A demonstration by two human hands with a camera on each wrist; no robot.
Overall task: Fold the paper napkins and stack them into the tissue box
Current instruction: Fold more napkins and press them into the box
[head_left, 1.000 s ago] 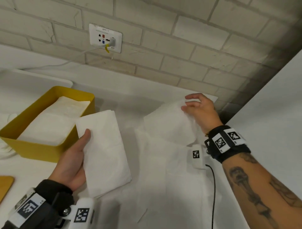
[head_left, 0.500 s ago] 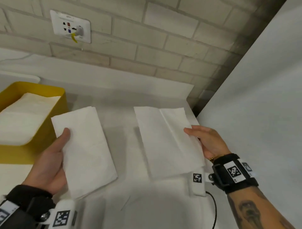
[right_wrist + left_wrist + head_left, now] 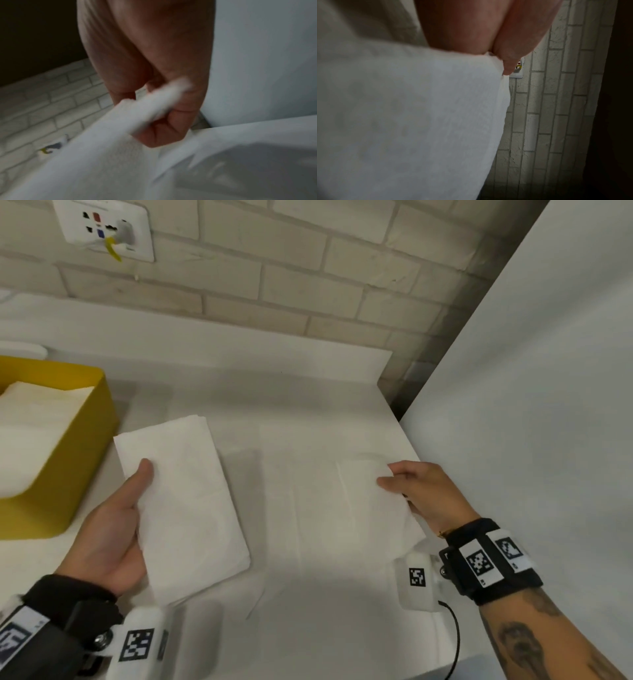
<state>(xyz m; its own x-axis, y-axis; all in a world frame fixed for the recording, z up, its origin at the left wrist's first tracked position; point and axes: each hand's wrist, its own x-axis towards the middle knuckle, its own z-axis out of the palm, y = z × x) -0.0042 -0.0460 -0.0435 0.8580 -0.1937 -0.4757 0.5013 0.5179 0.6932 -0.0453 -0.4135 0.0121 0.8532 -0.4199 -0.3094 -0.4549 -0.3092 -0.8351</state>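
Two napkins: left hand [image 3: 113, 529] grips a folded napkin [image 3: 185, 505] for boxing; at three o'clock, right hand [image 3: 428, 494] pinches a loose napkin [image 3: 342, 508] for folding.

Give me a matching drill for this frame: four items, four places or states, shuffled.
Items:
1. folded napkin
2. second napkin
3. yellow box
4. socket

Places or states:
A. on the brick wall, plug in it
B. gripped by the left hand
C. holds stacked napkins, far left
D. pinched by the right hand

Pairs: 1-B, 2-D, 3-C, 4-A
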